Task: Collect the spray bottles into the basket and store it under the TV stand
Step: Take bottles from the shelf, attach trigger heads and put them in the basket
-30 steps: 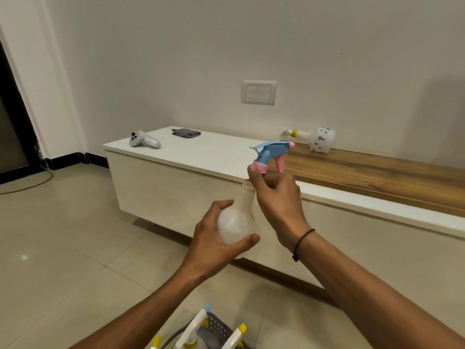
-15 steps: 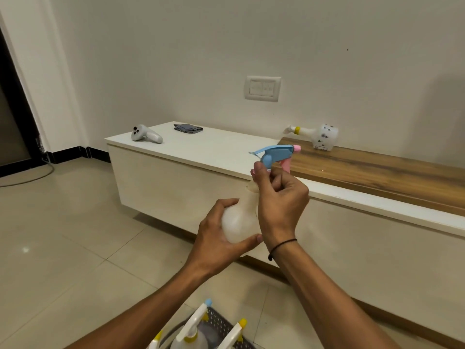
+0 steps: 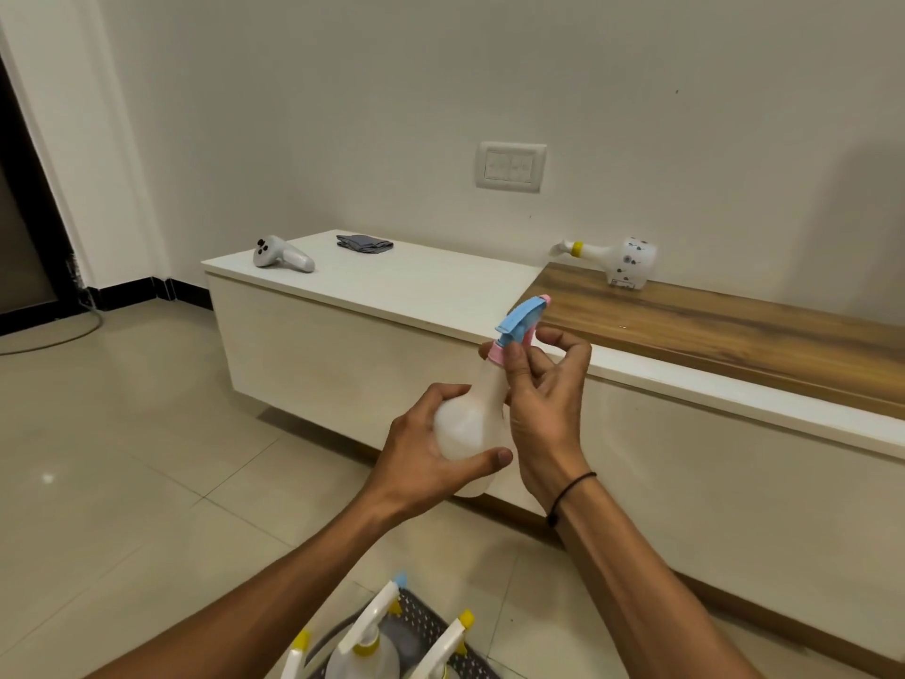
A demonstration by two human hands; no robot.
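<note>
A translucent white spray bottle [image 3: 471, 423] with a blue and pink trigger head is held in front of the TV stand [image 3: 392, 350]. My left hand [image 3: 431, 453] wraps around its round body. My right hand [image 3: 543, 384] pinches the pink collar at the neck with thumb and fingertips, other fingers spread. A grey perforated basket [image 3: 421, 624] sits on the floor at the bottom edge, with three white spray bottles [image 3: 367, 639] with yellow collars standing in it. Another white spray bottle [image 3: 622, 262] with a yellow collar lies on its side on the stand's wooden top.
A white handheld controller [image 3: 281, 254] and a folded grey cloth [image 3: 365, 243] lie on the stand's white left end. A wall switch plate [image 3: 511, 166] is above. A dark doorway [image 3: 24, 227] and a cable are at far left. Tiled floor spreads to the left.
The bottle's head has turned, its nozzle now pointing up and to the right. My right hand has loosened from a full grip on the neck to a fingertip pinch. The view has shifted slightly.
</note>
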